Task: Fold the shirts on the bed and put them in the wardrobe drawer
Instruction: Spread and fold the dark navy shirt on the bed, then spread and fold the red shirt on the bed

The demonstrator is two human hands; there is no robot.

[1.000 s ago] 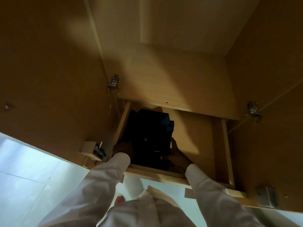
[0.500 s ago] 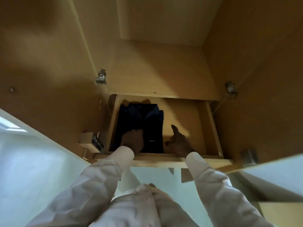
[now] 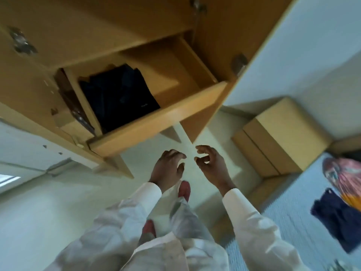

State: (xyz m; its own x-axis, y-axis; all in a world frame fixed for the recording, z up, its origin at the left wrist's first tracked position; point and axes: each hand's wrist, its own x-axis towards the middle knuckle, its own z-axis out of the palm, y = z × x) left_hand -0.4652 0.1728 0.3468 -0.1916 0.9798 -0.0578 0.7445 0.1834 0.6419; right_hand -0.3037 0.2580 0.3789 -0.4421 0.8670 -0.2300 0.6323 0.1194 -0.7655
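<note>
1 folded dark shirt (image 3: 119, 94) lies against the left wall of the open drawer (image 3: 156, 124), sparing room for more. Before the drawer front, left hand (image 3: 168, 169) and right hand (image 3: 211, 165) hang empty, fingers (image 3: 179, 155) loosely curled.

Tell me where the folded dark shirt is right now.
In the head view, the folded dark shirt lies in the left half of the open wardrobe drawer, beside its left wall.
</note>
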